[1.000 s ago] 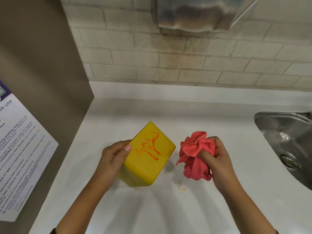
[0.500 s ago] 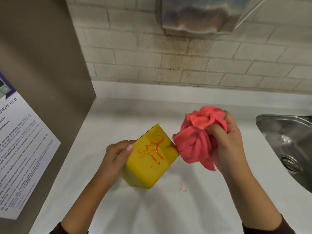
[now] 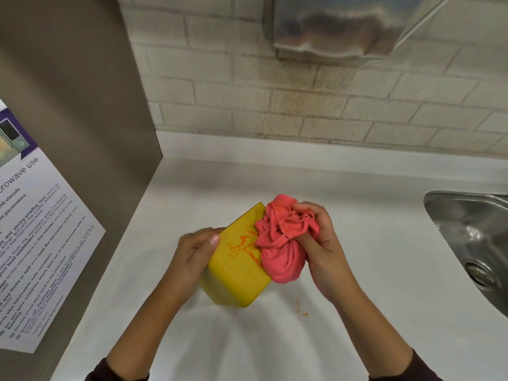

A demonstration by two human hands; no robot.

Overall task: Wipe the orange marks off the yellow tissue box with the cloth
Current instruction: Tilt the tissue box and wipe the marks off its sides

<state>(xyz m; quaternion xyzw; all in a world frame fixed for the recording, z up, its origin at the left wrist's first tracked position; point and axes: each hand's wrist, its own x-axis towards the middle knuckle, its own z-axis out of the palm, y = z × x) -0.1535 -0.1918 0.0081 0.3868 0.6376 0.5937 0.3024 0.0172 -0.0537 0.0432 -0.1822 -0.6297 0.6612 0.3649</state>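
Tissue box (image 3: pixel 236 276): tilted on the counter (image 3: pixel 357 229), well left of the sink (image 3: pixel 472 232)
Left hand (image 3: pixel 192 257): fingers curled round the box side farthest from the sink, thumb on the upper face
Right hand (image 3: pixel 324 248): fingers clenched round the bunched cloth (image 3: pixel 283 243), pressing it onto the sink-side edge
Orange marks (image 3: pixel 242 247): partly exposed beside the cloth
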